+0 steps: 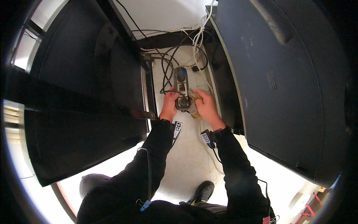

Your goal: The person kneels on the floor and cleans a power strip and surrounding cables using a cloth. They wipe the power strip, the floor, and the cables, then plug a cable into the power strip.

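Observation:
A black and grey power strip with plugs in it lies lengthwise between my hands, over the tiled floor. My left hand grips its left edge near the lower end, where a black cord crosses by the fingertips. In my right hand is a crumpled, dingy cloth, held against the right side of the strip. Tangled black cables run from the strip towards the wall. Whether the strip rests on the floor or is slightly raised, I cannot tell.
Dark furniture stands close on the left, and a large dark panel rises on the right. White cables hang down by the wall. A loose black plug lies near the strip. A black shoe is on the floor below.

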The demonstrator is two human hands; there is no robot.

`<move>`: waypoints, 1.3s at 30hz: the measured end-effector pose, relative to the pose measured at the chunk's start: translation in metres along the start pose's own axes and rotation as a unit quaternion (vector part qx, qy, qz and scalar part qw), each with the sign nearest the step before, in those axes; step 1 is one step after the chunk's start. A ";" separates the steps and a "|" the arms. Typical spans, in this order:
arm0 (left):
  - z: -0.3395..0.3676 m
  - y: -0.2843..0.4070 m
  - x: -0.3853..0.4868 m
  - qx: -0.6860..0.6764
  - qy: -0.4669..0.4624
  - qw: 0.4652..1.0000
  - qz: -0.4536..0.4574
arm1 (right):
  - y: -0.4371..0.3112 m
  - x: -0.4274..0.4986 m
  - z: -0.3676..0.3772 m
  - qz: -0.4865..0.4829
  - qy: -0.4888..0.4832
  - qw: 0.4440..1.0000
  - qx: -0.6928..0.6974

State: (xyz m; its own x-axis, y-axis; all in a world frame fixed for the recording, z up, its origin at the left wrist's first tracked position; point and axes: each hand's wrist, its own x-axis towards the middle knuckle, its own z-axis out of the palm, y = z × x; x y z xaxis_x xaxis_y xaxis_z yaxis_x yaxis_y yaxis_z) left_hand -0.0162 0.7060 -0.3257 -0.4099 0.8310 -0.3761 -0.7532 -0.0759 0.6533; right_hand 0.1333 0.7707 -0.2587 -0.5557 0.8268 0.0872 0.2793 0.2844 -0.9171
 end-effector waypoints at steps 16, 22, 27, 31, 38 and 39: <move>-0.008 -0.006 0.001 -0.018 0.013 1.000 0.016 | 0.008 0.017 0.010 0.026 -0.092 0.950 -0.298; -0.010 -0.001 0.002 -0.016 -0.079 0.997 0.019 | 0.019 0.022 0.020 -0.147 -0.111 0.974 -0.132; -0.010 -0.006 0.003 0.001 0.018 1.000 0.007 | 0.017 0.022 0.015 -0.120 -0.140 0.959 -0.215; -0.014 -0.007 0.004 -0.001 0.005 1.000 0.008 | 0.021 0.020 0.010 -0.024 -0.016 0.982 -0.185; -0.009 -0.004 0.003 -0.024 -0.026 0.999 -0.007 | 0.040 0.059 0.032 -0.121 -0.046 0.990 -0.055; -0.009 -0.003 0.002 -0.023 -0.007 1.000 -0.017 | 0.042 0.062 0.035 -0.130 -0.044 0.988 -0.071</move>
State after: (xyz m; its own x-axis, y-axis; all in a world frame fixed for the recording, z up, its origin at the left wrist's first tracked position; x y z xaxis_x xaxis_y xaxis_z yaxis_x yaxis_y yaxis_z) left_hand -0.0193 0.7028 -0.3341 -0.3760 0.8415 -0.3880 -0.7897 -0.0720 0.6092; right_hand 0.0834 0.8165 -0.3053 -0.6878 0.6730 0.2721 0.2225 0.5522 -0.8035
